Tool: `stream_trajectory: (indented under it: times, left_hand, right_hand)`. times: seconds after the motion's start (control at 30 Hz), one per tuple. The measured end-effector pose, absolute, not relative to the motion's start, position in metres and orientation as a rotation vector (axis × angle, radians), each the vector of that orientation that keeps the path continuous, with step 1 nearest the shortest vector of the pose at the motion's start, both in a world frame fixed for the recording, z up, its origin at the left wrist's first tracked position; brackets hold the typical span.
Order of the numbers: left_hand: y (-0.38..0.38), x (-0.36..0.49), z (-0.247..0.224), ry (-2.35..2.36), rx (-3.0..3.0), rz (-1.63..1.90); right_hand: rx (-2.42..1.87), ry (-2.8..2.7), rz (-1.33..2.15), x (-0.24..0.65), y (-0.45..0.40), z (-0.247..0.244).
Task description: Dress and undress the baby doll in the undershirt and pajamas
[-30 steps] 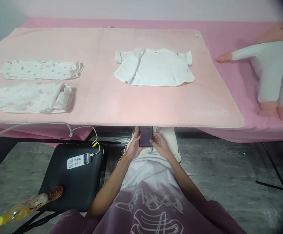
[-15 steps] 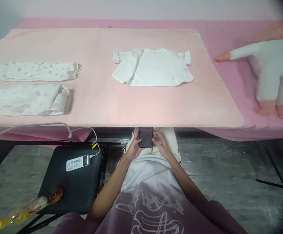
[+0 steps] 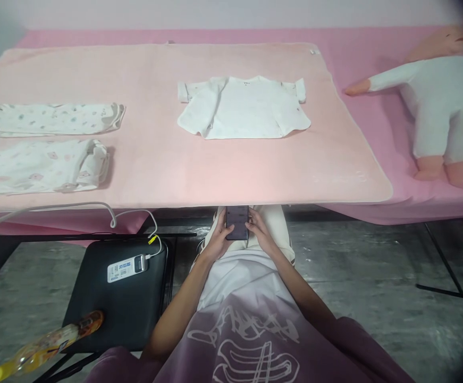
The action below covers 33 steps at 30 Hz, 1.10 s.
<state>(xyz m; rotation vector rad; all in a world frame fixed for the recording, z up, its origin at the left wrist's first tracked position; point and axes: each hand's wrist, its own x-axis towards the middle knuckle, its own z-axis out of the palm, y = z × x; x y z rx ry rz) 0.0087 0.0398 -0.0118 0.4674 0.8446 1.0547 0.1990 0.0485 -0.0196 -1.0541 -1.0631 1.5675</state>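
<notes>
A dark smartphone (image 3: pixel 237 223) is held low over my lap, just below the table edge. My left hand (image 3: pixel 217 240) grips its left side, with the thumb on the screen's edge. On its other side my right hand (image 3: pixel 260 231) closes around the phone, thumb near the screen. Above them on the table lies a small white baby shirt (image 3: pixel 247 109), spread flat with its short sleeves out. Two folded white cloths with small prints, an upper one (image 3: pixel 56 119) and a lower one (image 3: pixel 42 166), lie at the left.
A pale pink mat (image 3: pixel 155 175) covers much of the pink-draped table. At the right lies a baby doll (image 3: pixel 434 101) in white clothing. A black stool (image 3: pixel 127 308) at my left bears a white power bank (image 3: pixel 126 268) with a cable and a yellow-capped bottle (image 3: pixel 43 348).
The view has shifted slightly, so the table things sit a little further left. My right thumb has come down nearer to the phone's screen. Both hands stay on the phone.
</notes>
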Motion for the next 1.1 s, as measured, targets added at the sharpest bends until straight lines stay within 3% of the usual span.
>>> stream_trajectory:
  times: [1.1]
  left_hand:
    - [0.039,0.014,-0.004,0.907,0.536,1.089]
  right_hand:
    - [-1.036,-1.087,1.557,0.200,0.045,-0.022]
